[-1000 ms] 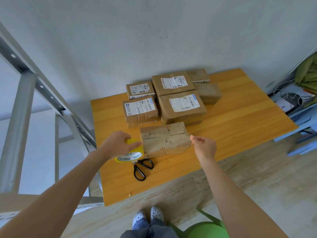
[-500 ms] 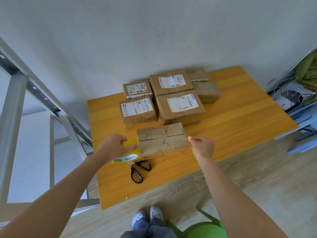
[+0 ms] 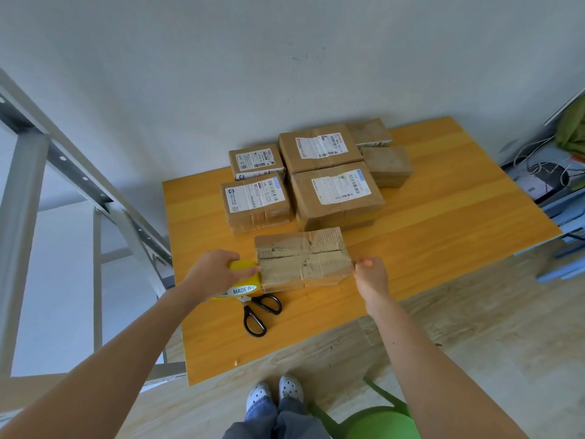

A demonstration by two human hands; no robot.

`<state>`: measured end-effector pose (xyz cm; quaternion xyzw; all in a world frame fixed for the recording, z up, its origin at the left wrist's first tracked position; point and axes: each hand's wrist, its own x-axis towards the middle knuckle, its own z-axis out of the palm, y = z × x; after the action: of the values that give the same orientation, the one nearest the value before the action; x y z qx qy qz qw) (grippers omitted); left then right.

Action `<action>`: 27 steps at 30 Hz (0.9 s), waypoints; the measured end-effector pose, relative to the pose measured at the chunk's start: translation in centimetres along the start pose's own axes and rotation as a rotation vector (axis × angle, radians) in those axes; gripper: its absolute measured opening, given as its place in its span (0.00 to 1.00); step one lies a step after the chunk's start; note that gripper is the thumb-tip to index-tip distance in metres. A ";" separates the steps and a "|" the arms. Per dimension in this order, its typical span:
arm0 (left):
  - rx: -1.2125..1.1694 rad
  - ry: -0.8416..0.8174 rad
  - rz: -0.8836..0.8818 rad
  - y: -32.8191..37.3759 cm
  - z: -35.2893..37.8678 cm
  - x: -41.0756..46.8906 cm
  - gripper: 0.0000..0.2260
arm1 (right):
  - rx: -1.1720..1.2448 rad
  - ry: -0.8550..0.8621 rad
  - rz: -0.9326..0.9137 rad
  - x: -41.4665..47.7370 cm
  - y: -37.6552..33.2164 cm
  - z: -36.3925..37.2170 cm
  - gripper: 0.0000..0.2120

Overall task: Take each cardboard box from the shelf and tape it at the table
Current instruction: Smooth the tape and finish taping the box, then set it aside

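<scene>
Now, tape roll (image 3: 244, 288) gripped by the left hand (image 3: 215, 274), right hand (image 3: 372, 277) curled at the box (image 3: 304, 258) with hold unclear, tape should be drawn taut.

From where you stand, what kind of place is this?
Probably a small parcel-packing room: labelled cardboard boxes on an orange table, a yellow tape roll with scissors, and a grey metal shelf frame beside it.

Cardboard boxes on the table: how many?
7: front box at the near edge; back-left box; mid-left box; large back box; large middle box; far-right box; right box. Another may hide under the large middle box.
</scene>
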<state>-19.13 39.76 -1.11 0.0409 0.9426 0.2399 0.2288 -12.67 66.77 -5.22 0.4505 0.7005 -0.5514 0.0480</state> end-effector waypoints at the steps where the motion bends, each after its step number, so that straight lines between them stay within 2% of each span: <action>1: -0.003 -0.002 0.001 0.1 0.0 0.0 0.35 | -0.001 0.058 -0.075 -0.1 0.0 0.1 0.14; 3: -0.015 0.001 0.002 0.1 0.0 0.0 0.34 | -0.037 0.172 -0.280 -0.6 0.1 0.2 0.17; 5: -0.018 0.002 -0.001 0.1 0.0 -0.1 0.34 | -0.077 0.188 -0.435 -1.6 0.5 0.7 0.19; 10: -0.021 -0.006 -0.002 0.1 0.0 0.0 0.34 | -0.214 -0.018 -0.537 -2.5 2.5 2.0 0.24; 12: -0.022 -0.007 -0.008 0.1 0.0 0.0 0.34 | -0.416 -0.045 -0.592 -2.2 3.0 2.2 0.27; 15: -0.014 -0.021 -0.013 0.1 0.0 0.1 0.34 | -0.848 0.043 -0.703 -1.9 3.7 2.1 0.34; 17: -0.008 -0.026 -0.011 0.1 0.1 0.2 0.33 | -0.989 0.063 -0.745 -2.2 3.8 2.2 0.37; 21: -0.018 -0.046 -0.009 0.0 0.3 0.4 0.32 | -1.116 -0.015 -0.834 -3.2 3.4 3.4 0.39; 27: -0.057 -0.064 0.006 -0.4 0.4 0.7 0.31 | -1.096 -0.049 -0.911 -4.3 3.7 6.3 0.42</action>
<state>-19.61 39.74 -1.86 0.0448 0.9275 0.2656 0.2592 -10.28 59.09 -7.97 0.0115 0.9942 -0.0953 0.0483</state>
